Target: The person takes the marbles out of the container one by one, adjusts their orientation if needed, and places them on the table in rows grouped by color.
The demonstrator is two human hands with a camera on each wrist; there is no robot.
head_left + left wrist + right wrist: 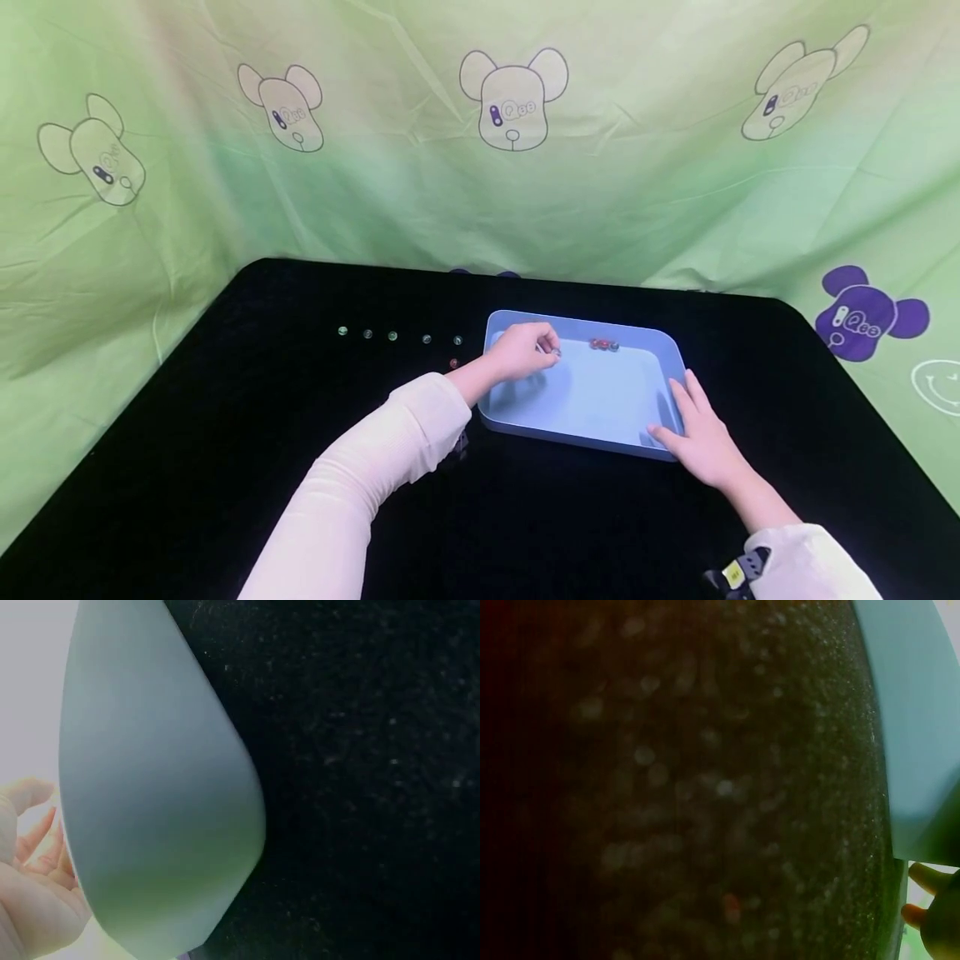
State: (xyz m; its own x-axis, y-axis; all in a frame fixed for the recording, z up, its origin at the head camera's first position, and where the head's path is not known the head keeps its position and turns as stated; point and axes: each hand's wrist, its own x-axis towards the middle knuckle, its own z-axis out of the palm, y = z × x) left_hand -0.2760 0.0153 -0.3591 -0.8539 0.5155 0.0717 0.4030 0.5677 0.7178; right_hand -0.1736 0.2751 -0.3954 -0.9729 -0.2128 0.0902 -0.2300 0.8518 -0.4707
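Observation:
My left hand [521, 350] reaches over the left part of a shallow blue tray [600, 400] and pinches a small glass marble [556, 352] between thumb and fingertips. Inside the tray, several marbles [604, 344], some red, lie side by side near the far wall. My right hand [702, 437] rests at the tray's right wall, its fingers spread and fairly straight. In the left wrist view, the curled left hand [37, 877] is partly hidden behind the tray's outer wall [157, 765]. Only the fingertips of the right hand [937, 907] show in the right wrist view.
Left of the tray, several greenish and clear marbles [393, 336] form a row on the black tabletop [225, 450]. A red marble [453, 363] lies just in front of the row's right end. Green printed cloth [397, 167] hangs behind the table.

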